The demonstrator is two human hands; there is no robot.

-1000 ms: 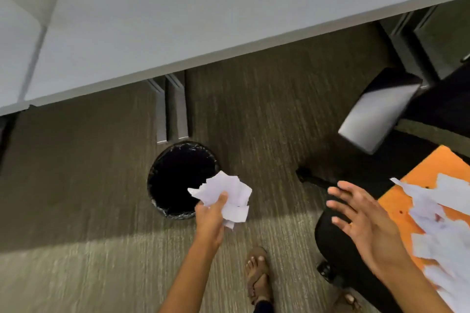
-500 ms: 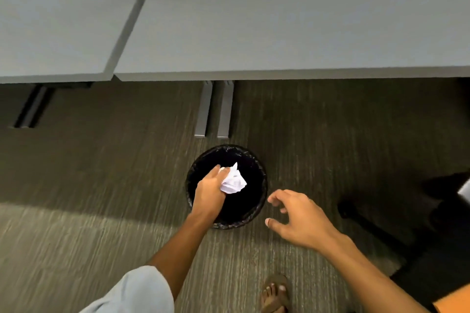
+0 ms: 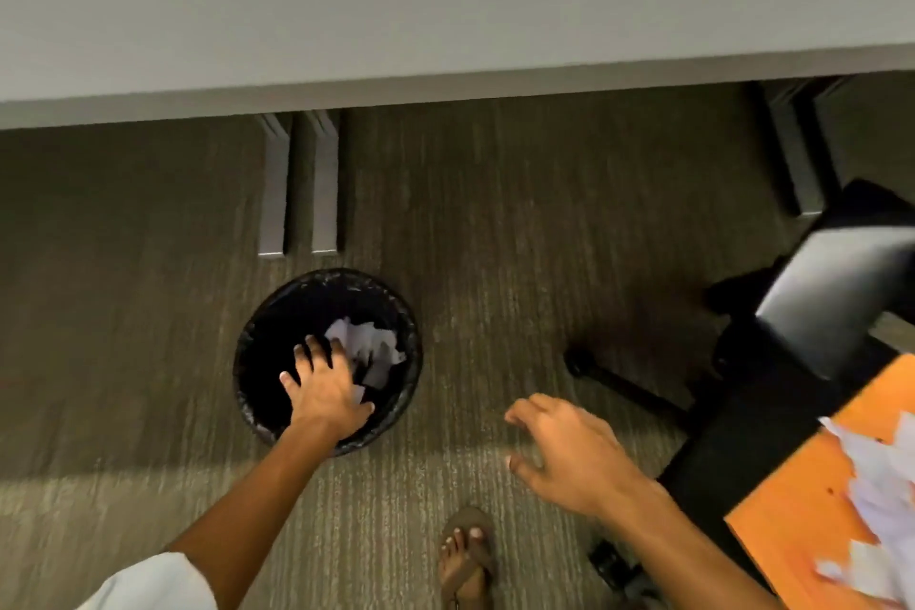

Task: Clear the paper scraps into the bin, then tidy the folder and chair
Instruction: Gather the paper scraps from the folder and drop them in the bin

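While the left hand [image 3: 327, 391] hangs released over the bin [image 3: 247, 376], scraps [image 3: 881, 476] at four o'clock could slide off the tilted folder [image 3: 792, 500]; right hand [image 3: 569, 451] empty.

no readable text, labels, brands, numbers or signs on any surface in the head view; frame is motion-blurred.
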